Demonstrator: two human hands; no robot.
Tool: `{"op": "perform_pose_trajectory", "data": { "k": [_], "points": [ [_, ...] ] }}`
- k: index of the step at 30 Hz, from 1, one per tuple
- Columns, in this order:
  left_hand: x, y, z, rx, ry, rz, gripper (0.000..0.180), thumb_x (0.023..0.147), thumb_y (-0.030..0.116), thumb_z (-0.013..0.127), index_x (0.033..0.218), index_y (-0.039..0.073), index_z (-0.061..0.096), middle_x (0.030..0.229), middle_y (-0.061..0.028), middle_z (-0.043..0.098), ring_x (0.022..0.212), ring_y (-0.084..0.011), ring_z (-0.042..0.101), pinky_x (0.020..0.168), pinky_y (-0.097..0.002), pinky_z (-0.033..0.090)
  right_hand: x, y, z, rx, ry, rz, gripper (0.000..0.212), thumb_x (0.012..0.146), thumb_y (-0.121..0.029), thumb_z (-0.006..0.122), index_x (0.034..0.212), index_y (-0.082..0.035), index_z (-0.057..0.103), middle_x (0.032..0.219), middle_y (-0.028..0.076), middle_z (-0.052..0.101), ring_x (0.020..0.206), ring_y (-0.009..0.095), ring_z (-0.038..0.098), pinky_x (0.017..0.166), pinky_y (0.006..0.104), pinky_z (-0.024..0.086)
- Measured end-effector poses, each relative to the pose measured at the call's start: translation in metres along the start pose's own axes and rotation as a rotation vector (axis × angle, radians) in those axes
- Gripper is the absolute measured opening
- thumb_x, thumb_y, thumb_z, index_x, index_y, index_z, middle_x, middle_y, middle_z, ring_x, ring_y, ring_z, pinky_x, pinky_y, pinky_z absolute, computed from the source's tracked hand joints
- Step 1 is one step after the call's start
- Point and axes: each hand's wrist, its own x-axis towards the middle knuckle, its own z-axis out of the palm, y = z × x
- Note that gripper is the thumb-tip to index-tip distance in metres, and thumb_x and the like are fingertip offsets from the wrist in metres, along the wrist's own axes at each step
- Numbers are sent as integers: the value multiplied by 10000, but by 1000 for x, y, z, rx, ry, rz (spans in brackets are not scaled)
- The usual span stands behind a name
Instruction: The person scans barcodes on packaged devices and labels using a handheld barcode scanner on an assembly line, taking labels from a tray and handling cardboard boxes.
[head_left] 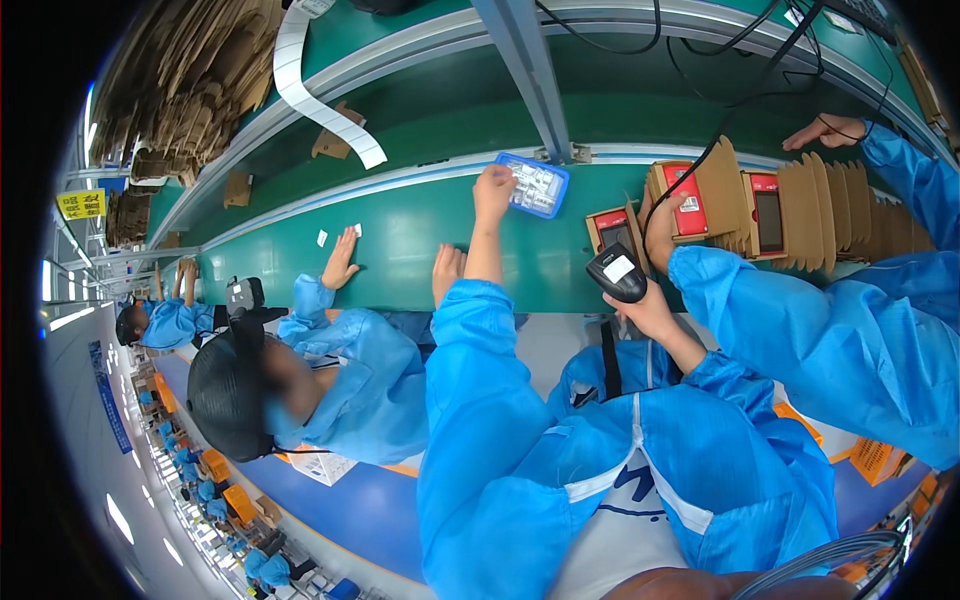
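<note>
My left hand [493,192] reaches to the left edge of a blue tray [561,207] filled with small white pieces. Its fingers are pinched together; what is between them, if anything, is too small to make out. Closer to my body, my right hand [650,312] grips a black barcode scanner [617,273] with a white label on its head. Just beyond the scanner stands an open brown carton [612,228] with a dark-faced item inside. Beside it, a co-worker's hand [662,228] from the right holds a carton with a red box [686,200].
Several open cartons [835,215] stand in a row at the right, below a co-worker's other hand [825,131]. A black cable [715,140] crosses over them. At the left, another co-worker's hands [341,262] rest by the green bench. A label strip [325,112] hangs from the upper shelf.
</note>
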Motion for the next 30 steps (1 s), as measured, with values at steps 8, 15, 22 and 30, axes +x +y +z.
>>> {"op": "perform_pose_trajectory", "data": {
  "k": [8,15,22,30],
  "points": [
    [-49,13,-23,-763,60,-194,172,864,35,598,1026,-19,572,992,-168,667,875,-266,679,762,-344,568,5,-22,12,-85,40,-33,306,806,-224,733,955,21,624,664,56,642,493,114,583,469,262,471],
    [-124,59,0,-975,-98,-223,179,891,46,594,1050,1,525,1060,-177,647,1001,-304,651,852,-391,547,-4,-55,24,-194,18,-94,294,803,-192,732,986,12,626,785,60,653,505,91,552,458,253,436],
    [-139,83,4,-836,-165,-188,302,907,45,561,1200,-29,569,1070,-149,659,995,-234,653,874,-337,531,-21,-77,22,-303,27,-178,454,765,-206,745,1147,-16,588,1020,139,682,962,257,665,809,344,511],
    [-143,99,4,-892,-194,-160,252,918,69,546,1130,-43,626,1036,-123,658,958,-197,650,839,-316,551,-45,-88,17,-251,55,-205,434,768,-164,745,1139,-1,588,1014,142,680,932,223,666,797,333,513]
  ]
}}
